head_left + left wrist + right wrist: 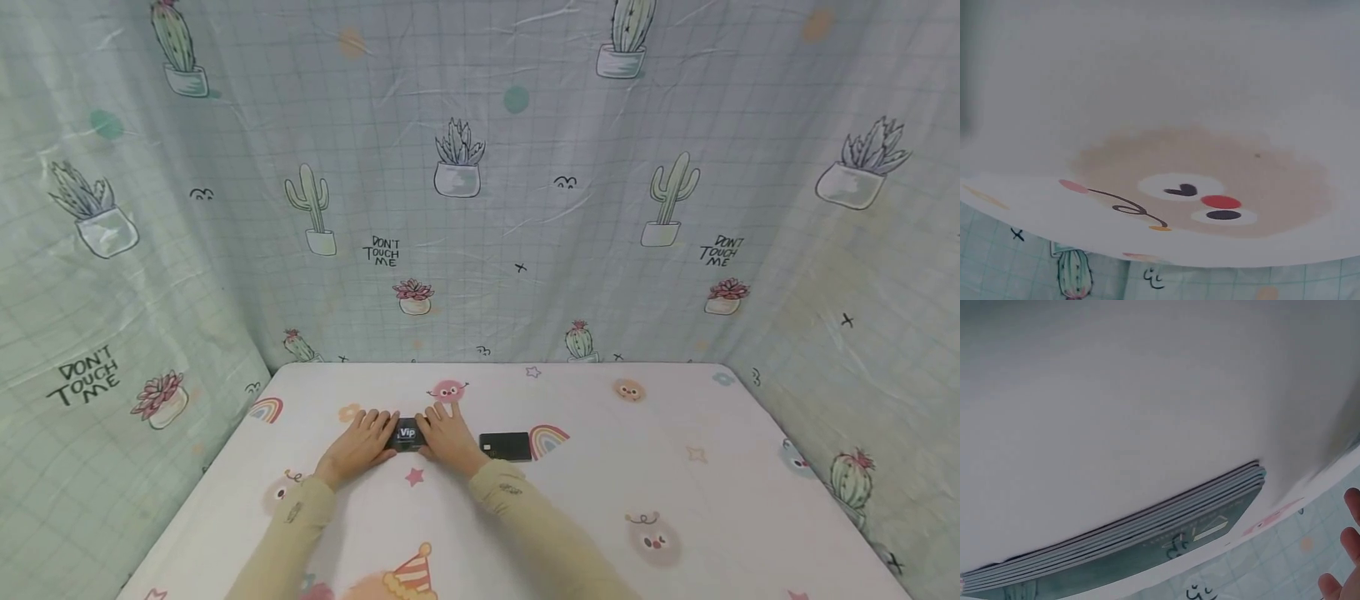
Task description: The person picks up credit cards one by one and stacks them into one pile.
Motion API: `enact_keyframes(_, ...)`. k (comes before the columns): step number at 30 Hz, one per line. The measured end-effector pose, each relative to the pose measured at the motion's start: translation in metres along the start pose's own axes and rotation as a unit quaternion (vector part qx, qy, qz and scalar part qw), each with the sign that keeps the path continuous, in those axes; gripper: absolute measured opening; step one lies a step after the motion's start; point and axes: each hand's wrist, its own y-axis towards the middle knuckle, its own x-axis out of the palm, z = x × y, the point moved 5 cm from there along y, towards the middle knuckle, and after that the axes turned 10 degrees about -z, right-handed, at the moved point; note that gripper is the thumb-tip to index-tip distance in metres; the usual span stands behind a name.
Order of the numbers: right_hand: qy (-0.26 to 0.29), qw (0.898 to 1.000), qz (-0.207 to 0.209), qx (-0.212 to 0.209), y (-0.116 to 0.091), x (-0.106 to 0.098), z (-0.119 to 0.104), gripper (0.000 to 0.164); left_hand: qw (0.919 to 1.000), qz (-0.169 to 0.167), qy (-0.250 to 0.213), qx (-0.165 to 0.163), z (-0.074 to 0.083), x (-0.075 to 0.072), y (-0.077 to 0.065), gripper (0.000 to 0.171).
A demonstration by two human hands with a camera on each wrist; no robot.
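Observation:
A black card with white "Vip" lettering [407, 433] lies face up between my two hands at the far middle of the table. My left hand [363, 443] holds it at the left side, fingers at the upper corner and thumb by the lower one. On the opposite side my right hand [448, 437] grips the right edge in the same way. A neat stack of several black cards [506, 447] lies just right of my right hand; its layered edges show in the right wrist view. In that view, fingertips [1350, 540] appear at the right edge.
The white table [600, 508] is printed with cartoon faces, stars and rainbows. Behind it and at both sides hangs a pale curtain [495, 233] with cactus drawings. The left wrist view shows only the tabletop print [1210, 181] and the curtain beyond its edge.

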Motion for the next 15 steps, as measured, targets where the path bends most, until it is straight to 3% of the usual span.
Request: enact_keyframes(15, 0.016, 1.0, -0.015, -0.011, -0.015, -0.007, 0.017, 0.059, 0.9972, 0.068, -0.027, -0.009, 0.014, -0.016, 0.004, 0.06)
